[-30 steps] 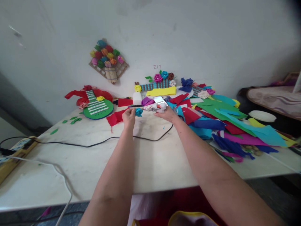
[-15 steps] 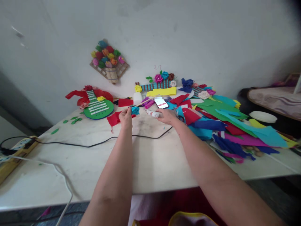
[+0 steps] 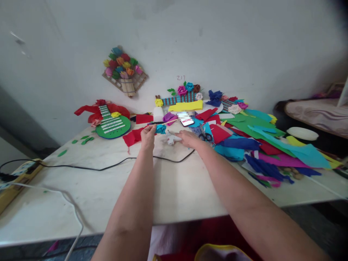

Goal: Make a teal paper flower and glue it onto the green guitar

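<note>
My left hand (image 3: 148, 137) pinches the blue paper (image 3: 161, 129), best held steady; my right hand (image 3: 189, 139) touches the glue gun (image 3: 172, 139), whether grasping I can't tell.

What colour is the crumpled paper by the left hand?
Turquoise blue; the crumpled paper by the left hand shows in the head view.

Across a pale, smudged tabletop surface (image 3: 187, 192) we see a green, guitar-shaped craft with white stripes (image 3: 115, 127), loose green leaf cut-outs (image 3: 62, 153), a thin black cable (image 3: 99, 169), a long yellow-sided power strip (image 3: 20, 183) and, at right, heaped multicoloured paper sheets (image 3: 239, 144).
</note>
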The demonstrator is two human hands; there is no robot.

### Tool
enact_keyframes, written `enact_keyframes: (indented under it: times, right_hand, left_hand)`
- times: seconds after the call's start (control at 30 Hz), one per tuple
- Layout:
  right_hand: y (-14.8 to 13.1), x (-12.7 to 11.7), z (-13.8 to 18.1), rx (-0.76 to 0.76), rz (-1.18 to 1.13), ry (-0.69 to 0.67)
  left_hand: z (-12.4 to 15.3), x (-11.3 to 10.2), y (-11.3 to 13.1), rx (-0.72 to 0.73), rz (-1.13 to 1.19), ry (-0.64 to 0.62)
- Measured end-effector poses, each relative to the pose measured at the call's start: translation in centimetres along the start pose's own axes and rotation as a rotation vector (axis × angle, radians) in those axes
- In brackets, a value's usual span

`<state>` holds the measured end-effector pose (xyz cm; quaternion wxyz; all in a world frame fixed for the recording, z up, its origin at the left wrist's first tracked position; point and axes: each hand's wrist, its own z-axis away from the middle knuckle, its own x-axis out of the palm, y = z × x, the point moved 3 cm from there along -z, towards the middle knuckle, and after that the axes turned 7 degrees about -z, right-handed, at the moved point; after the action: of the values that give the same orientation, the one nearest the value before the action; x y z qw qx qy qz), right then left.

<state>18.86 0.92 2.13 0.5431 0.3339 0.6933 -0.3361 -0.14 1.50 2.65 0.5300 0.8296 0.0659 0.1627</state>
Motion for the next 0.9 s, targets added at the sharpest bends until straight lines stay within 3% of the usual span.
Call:
enact_keyframes:
  times: [0.13, 0.33, 0.47, 0.63, 0.77, 0.9]
  right_hand:
    - [-0.5, -0.8, 0.2, -0.056, 0.068, 0.085]
    - [-1.9, -2.8, 0.6, -0.054, 0.043, 0.36]
    - [-2.9, -4.2, 0.9, -0.141, 0.043, 0.502]
    - [-2.7, -3.8, 0.6, -0.198, 0.047, 0.409]
    - [-2.0, -3.2, 0.7, -0.116, -0.026, 0.317]
    - [-1.8, -3.1, 0.8, -0.083, -0.095, 0.307]
  left_hand:
    - [-0.1, -0.2, -0.5, -0.021, -0.036, -0.003]
    - [-0.1, 0.0, -0.9, -0.009, -0.025, -0.04]
    - [0.2, 0.5, -0.7, 0.0, -0.103, -0.096]
    - [0.7, 1.2, -0.3, 0.004, -0.143, -0.231]
    - [1.1, 1.4, 0.2, -0.009, -0.132, -0.29]
    - [1.2, 1.4, 0.2, -0.038, -0.125, -0.323]
